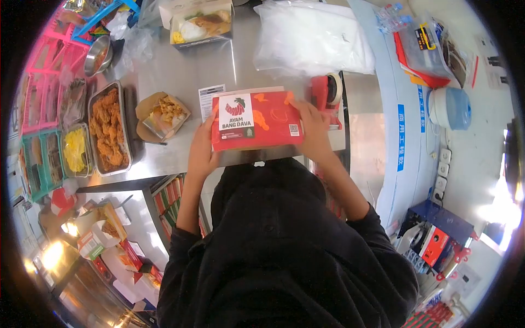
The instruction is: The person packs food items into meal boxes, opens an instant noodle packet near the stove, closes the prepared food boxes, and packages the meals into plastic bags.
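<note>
A closed red box with a white label reading "AYAM BANG DAVA" is at the front edge of the steel table. My left hand grips its left side, and my right hand grips its right side. Behind the box's left corner, a printed paper slip lies partly covered. Further left sits an open brown carton with food in it. To the box's right is a red tape dispenser with a roll of tape.
A metal tray of fried chicken, a tub of yellow slices and pink baskets line the left. An open meal box and white plastic bags are at the back. Power sockets are on the right wall.
</note>
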The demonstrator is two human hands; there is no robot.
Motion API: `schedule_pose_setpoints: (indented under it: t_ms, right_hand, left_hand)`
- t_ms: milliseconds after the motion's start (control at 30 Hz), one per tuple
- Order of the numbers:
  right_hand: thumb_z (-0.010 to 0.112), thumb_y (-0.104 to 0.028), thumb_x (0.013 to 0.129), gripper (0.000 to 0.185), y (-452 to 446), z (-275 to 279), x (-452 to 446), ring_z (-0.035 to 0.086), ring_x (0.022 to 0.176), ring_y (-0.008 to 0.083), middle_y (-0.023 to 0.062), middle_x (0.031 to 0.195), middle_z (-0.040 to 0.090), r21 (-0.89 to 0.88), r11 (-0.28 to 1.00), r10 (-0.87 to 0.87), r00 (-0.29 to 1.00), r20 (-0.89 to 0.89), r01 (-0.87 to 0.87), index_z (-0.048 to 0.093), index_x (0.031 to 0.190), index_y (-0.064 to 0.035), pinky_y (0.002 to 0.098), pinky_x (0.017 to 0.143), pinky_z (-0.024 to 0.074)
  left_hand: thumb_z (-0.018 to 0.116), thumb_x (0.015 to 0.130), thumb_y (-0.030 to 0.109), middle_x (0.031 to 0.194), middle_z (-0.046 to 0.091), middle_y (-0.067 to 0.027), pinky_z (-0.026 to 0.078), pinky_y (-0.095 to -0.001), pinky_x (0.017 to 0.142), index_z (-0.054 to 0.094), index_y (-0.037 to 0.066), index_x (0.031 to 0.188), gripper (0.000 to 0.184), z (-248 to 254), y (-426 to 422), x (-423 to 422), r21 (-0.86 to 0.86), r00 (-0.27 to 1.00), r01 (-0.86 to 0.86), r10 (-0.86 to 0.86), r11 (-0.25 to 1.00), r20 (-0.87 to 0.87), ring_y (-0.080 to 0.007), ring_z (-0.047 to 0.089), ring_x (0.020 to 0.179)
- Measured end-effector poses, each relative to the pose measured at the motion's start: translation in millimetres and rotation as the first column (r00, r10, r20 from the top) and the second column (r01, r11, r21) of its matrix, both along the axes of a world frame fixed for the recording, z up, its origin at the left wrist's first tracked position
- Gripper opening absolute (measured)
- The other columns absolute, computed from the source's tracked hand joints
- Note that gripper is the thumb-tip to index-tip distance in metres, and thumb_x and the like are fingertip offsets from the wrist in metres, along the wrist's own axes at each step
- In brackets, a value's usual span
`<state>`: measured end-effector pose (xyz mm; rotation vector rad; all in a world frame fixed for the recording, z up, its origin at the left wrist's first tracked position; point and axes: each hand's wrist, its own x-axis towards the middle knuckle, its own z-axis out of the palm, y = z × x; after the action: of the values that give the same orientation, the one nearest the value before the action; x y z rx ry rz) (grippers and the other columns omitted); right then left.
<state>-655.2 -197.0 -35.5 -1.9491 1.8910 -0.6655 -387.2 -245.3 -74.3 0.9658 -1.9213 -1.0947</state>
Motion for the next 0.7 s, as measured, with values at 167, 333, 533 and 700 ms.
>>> schedule_pose_setpoints:
  t_ms: [167, 333, 533, 700]
  right_hand:
    - [0.067, -0.037, 0.07, 0.084, 3, -19, -11, 0.013, 0.13, 0.04, 0.0248, 0.141, 0.007, 0.023, 0.966, 0.226, 0.886, 0.405, -0.257, 0.023, 0.136, -0.0094, 0.0432, 0.105, 0.016]
    - [0.066, -0.036, 0.071, 0.078, -2, -9, -8, 0.016, 0.129, 0.042, 0.0226, 0.142, 0.009, 0.056, 0.929, 0.339, 0.9, 0.272, -0.367, 0.029, 0.134, -0.0098, 0.0435, 0.104, 0.0211]
    - [0.066, -0.034, 0.071, 0.069, -6, -13, -9, 0.024, 0.126, 0.0413, 0.0173, 0.142, 0.015, 0.086, 0.901, 0.409, 0.899, 0.154, -0.425, 0.036, 0.131, -0.0226, 0.0436, 0.102, 0.027]
    - [0.065, -0.034, 0.07, 0.064, 5, -17, 5, 0.027, 0.126, 0.0356, 0.0102, 0.143, 0.019, 0.05, 0.951, 0.308, 0.946, -0.1, -0.304, 0.039, 0.129, -0.0343, 0.05, 0.098, 0.029]
  left_hand:
    - [0.054, 0.081, 0.036, 0.132, 0.032, -0.0246, 0.032, -0.04, 0.095, 0.053, 0.009, 0.116, 0.044, -2, -3, 0, -0.01, 1.0, 0.013, -0.013, 1.0, 0.002, -0.0372, 0.037, 0.117]
    - [0.055, 0.08, 0.036, 0.133, 0.031, -0.0252, 0.032, -0.0407, 0.096, 0.054, 0.01, 0.115, 0.044, -5, -6, 1, -0.017, 0.999, 0.034, -0.034, 0.999, 0.01, -0.0382, 0.036, 0.118]
    - [0.057, 0.079, 0.035, 0.133, 0.03, -0.0259, 0.031, -0.0416, 0.096, 0.055, 0.011, 0.115, 0.043, -14, -17, 13, -0.017, 0.989, 0.136, -0.134, 0.991, 0.068, -0.0394, 0.035, 0.119]
    - [0.059, 0.077, 0.037, 0.13, 0.032, -0.0222, 0.032, -0.0403, 0.094, 0.053, 0.013, 0.116, 0.046, -23, -26, 26, -0.123, 0.928, 0.289, -0.247, 0.949, 0.278, -0.0371, 0.038, 0.116]
